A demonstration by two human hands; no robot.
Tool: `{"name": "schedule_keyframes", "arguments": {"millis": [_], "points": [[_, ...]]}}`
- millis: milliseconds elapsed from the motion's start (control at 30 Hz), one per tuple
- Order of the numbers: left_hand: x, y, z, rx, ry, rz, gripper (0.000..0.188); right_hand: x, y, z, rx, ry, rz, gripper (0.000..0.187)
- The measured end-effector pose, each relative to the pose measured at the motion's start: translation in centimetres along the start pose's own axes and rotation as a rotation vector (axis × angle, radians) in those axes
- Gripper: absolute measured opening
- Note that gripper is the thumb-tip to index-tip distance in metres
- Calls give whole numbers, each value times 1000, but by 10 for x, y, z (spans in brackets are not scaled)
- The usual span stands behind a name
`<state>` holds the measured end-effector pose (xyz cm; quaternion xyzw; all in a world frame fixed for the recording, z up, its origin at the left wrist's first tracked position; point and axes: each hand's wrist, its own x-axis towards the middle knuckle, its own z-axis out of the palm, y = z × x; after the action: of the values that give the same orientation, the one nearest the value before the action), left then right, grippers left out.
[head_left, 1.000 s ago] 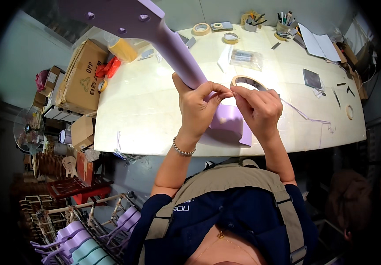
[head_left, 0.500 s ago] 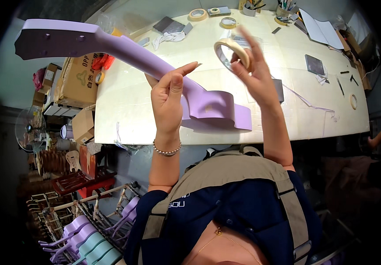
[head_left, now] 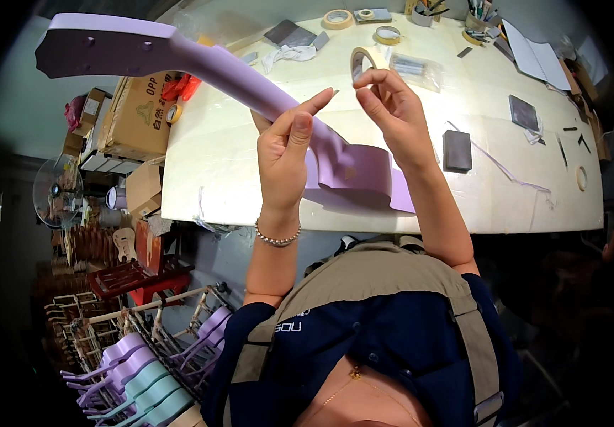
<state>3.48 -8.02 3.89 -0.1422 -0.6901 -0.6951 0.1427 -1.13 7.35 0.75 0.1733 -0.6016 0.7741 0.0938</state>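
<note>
Head view, nearest first: a strapped apron [head_left: 392, 285] over a dark shirt, then both forearms rising to the counter [head_left: 221, 178]. The left hand [head_left: 283, 153], with a bead bracelet [head_left: 276, 237] at the wrist, has its grip wrapped around the lilac guitar neck [head_left: 250, 78] where that neck meets the curved lilac body piece [head_left: 364, 174]; thumb and forefinger stick up, pinching what looks like a loose tape end, though it is too small to be sure. Just to the right of that grip, the right hand [head_left: 392, 114] has its fingers closed narrowly on a roll of tape [head_left: 361, 58], held up on edge above the body piece. The headstock [head_left: 101, 50] reaches far to the left and up from the left grip, out past the counter's edge.

Judging from this, tape is being drawn off for the neck. To do it well, the left grip should stay firm so the long neck does not swing, the strip should be kept taut between the hands, and it should be laid down flat without creases.

Beyond the right grip lie a dark sanding block [head_left: 457, 150], a plastic bag [head_left: 415, 70], further tape rolls [head_left: 388, 34] and a cup of tools [head_left: 480, 16]. Left of the counter stand cardboard boxes [head_left: 140, 117]; below left, a rack of lilac and green guitar bodies [head_left: 140, 366].
</note>
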Motion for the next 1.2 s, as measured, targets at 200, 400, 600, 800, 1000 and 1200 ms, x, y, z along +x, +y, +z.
{"name": "schedule_keyframes", "arguments": {"millis": [200, 400, 600, 800, 1000, 1200], "points": [[1, 2, 1, -40, -13, -47, 36, 6, 0, 8, -48, -92, -40, 22], [1, -10, 5, 356, 72, 203, 53, 4, 3, 4, 25, 61, -77, 15], [9, -33, 6, 430, 225, 383, 98, 15, -14, 7, -194, -139, -139, 13], [11, -35, 3, 349, 141, 371, 103, 29, -39, 37, -479, -205, -378, 17], [6, -25, 8, 294, 104, 317, 104, 43, -44, 48, -695, -113, -526, 30], [5, -19, 0, 187, 118, 222, 108, 50, -31, 35, -832, 181, -519, 40]]}}
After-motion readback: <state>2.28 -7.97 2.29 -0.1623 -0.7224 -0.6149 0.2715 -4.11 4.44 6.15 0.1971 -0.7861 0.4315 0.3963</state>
